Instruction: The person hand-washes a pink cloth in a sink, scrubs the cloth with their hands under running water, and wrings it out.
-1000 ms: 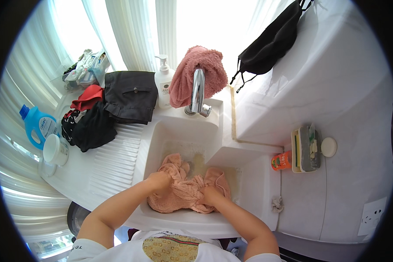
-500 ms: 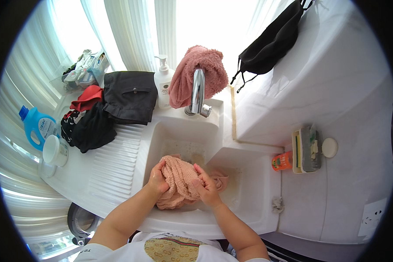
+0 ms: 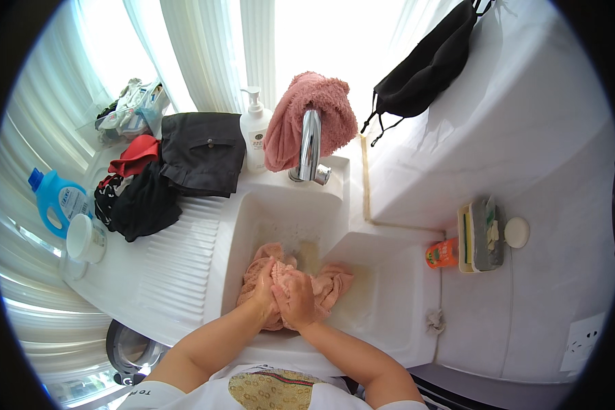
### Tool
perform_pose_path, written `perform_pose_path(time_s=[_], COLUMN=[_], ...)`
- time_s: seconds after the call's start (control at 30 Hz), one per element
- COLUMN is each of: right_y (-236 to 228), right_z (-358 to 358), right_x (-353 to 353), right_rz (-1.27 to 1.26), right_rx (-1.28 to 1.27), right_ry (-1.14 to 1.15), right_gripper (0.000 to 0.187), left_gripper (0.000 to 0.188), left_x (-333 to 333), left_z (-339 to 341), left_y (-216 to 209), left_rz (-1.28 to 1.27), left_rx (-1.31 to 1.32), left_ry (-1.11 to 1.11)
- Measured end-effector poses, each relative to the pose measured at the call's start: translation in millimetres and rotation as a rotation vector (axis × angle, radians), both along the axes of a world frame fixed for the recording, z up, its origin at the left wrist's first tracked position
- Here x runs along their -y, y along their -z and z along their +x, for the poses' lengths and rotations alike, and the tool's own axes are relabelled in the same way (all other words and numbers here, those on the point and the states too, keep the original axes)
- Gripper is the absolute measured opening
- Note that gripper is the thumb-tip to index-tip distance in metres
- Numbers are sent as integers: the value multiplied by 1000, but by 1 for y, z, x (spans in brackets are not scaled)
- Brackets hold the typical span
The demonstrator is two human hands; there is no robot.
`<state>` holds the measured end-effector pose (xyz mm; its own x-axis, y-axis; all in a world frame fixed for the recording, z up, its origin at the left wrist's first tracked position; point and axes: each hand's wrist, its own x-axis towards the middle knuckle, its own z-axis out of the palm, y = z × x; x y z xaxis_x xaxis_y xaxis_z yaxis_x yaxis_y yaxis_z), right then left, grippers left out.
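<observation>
A wet peach-pink towel (image 3: pixel 333 283) lies bunched in the white sink (image 3: pixel 396 301), spreading out on both sides of my hands. My left hand (image 3: pixel 263 287) grips a fold of it from the left. Pressed up close against it, my right hand (image 3: pixel 296 298) has its fingers curled around the same bunched cloth. The two hands meet near the middle of the towel, low in the basin. Some cloudy water shows on the basin floor. Above the basin, a chrome faucet (image 3: pixel 311 140) has a darker pink fuzzy cloth (image 3: pixel 328 102) draped over it.
On the ribbed drainboard (image 3: pixel 178 266) lie dark grey shorts (image 3: pixel 205 154), black clothing (image 3: pixel 147 208) and a red cloth (image 3: pixel 135 156). A blue detergent bottle (image 3: pixel 58 201), white tub (image 3: pixel 85 239) and white pump bottle (image 3: pixel 255 133) stand around it. At right are an orange bottle (image 3: pixel 442 253) and sponge holder (image 3: pixel 482 236).
My hands have come together from the towel's two sides and moved lower. The towel, held up and spread before, is now squeezed between them, with its ends sagging into the sink.
</observation>
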<state>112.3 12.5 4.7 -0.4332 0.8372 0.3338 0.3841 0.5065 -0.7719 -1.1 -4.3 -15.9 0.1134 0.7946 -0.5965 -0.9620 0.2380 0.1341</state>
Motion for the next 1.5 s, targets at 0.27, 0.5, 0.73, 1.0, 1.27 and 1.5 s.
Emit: perform_pose_path(time_s=[0.27,0.5,0.73,1.0,1.27,1.5], right_y=[2,13,40,18,-18,-58], right_z=[-20,-17,-4,-8,40,70], right_x=[10,-5,-31,-11,-57,-60], right_rz=[69,-126,-193,-455,-431,-409], right_rx=[-82,-134,-84,-103,-214,718], right_ry=[84,265,458,249,1,-433], right_gripper=[17,18,25,28,43,42], left_gripper=[29,26,31,36,46,67], left_x=[-6,-14,-13,-9,-18,-14], left_z=[-23,6,25,13,-2,-7], left_y=[30,2,31,-21,-80,-60], left_rz=[195,-81,-49,-274,280,432], left_rx=[-39,-342,-606,-773,-1435,-1351], left_ry=[222,131,68,287,667,1009])
